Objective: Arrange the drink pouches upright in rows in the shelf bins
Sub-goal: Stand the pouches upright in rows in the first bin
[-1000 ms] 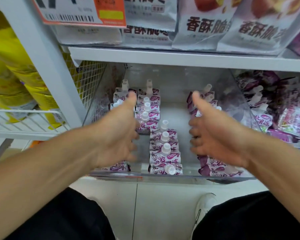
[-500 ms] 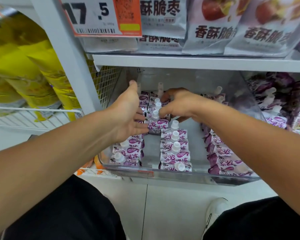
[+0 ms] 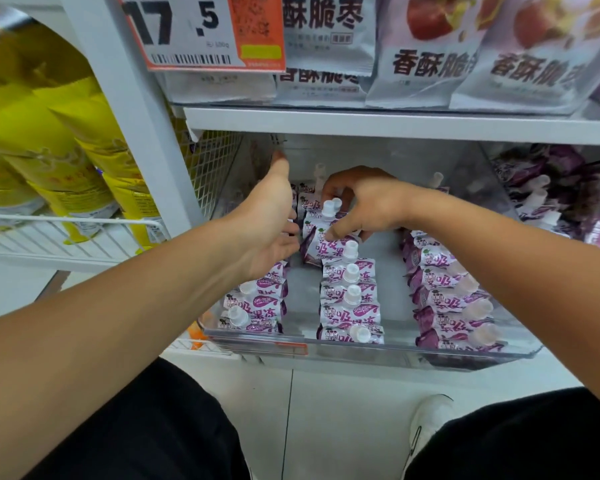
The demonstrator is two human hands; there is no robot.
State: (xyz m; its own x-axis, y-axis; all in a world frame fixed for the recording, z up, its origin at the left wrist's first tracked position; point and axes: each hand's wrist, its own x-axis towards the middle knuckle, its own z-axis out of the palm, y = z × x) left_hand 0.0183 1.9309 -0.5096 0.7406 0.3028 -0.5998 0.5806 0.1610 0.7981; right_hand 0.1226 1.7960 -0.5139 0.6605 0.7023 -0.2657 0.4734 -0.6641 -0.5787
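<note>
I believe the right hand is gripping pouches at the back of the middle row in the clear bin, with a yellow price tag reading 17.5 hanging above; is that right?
Nearly. The head view shows the price tag is white and orange, not yellow. The rest holds: the right hand grips pouches at the back of the middle row in the clear bin.

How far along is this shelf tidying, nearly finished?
Partly. The front of the middle row stands neatly, and the right row is lined up but leaning. Now the right hand grips pouches at the middle row's back while the left hand reaches in beside them. The jumbled pouches in the next bin remain.
</note>
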